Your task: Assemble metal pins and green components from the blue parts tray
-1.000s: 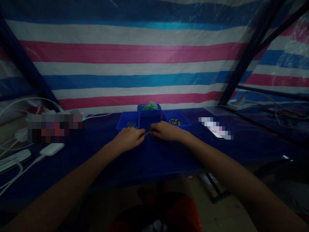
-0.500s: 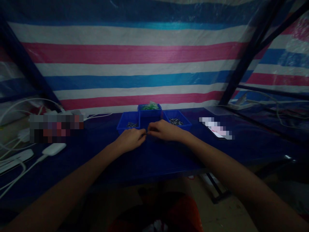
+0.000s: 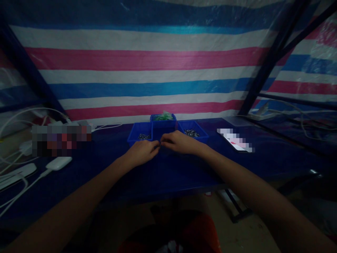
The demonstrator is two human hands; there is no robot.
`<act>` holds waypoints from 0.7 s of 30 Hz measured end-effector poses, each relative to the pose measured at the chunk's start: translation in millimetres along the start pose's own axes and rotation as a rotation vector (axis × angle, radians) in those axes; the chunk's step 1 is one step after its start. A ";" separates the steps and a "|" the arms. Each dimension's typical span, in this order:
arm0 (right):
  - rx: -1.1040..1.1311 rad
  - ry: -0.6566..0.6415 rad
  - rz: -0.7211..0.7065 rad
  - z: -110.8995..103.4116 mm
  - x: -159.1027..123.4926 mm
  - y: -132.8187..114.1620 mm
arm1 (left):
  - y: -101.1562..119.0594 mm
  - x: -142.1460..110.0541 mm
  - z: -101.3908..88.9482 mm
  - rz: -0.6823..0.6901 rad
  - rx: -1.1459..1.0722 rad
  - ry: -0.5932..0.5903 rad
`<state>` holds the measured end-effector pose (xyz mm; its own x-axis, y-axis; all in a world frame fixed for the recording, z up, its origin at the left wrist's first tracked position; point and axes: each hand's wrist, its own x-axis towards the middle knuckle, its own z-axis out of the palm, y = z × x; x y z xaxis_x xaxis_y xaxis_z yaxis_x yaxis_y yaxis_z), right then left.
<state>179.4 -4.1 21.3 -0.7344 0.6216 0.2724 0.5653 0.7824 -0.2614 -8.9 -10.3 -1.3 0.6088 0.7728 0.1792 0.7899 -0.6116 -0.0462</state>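
Note:
My left hand (image 3: pixel 142 151) and my right hand (image 3: pixel 178 142) meet fingertip to fingertip over the dark blue table (image 3: pixel 168 168), both pinched closed. What they pinch is too small and dark to make out. Just behind them stand blue trays: the left tray (image 3: pixel 139 132) and the right tray (image 3: pixel 193 130) hold small metal parts, the back tray (image 3: pixel 163 117) holds green pieces, and the middle tray (image 3: pixel 160 131) looks dark inside.
White chargers and cables (image 3: pixel 56 163) lie on the table's left side. A flat phone-like thing (image 3: pixel 235 141) lies to the right. A striped tarp (image 3: pixel 158 66) hangs behind, with dark frame poles (image 3: pixel 265 66) at right. The table's front edge is near my body.
A thin pin-like piece showed between my fingertips a second ago. My hands have closed together since, and the piece no longer shows.

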 end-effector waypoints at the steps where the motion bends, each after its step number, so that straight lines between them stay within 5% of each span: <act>1: -0.011 -0.006 0.009 -0.1 -0.1 0.4 | -0.3 0.1 0.0 -0.002 -0.001 0.002; 13: -0.209 -0.125 0.034 7.5 0.2 10.3 | 1.1 -0.3 -8.0 -0.022 0.000 0.009; 21: -0.198 -0.186 0.051 11.1 0.6 8.9 | 3.9 -2.0 -9.4 0.126 0.012 0.002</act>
<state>179.8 2.8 8.9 -0.7491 0.6571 0.0838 0.6523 0.7538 -0.0792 -7.7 -15.8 7.4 0.7030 0.6898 0.1729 0.7081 -0.7015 -0.0803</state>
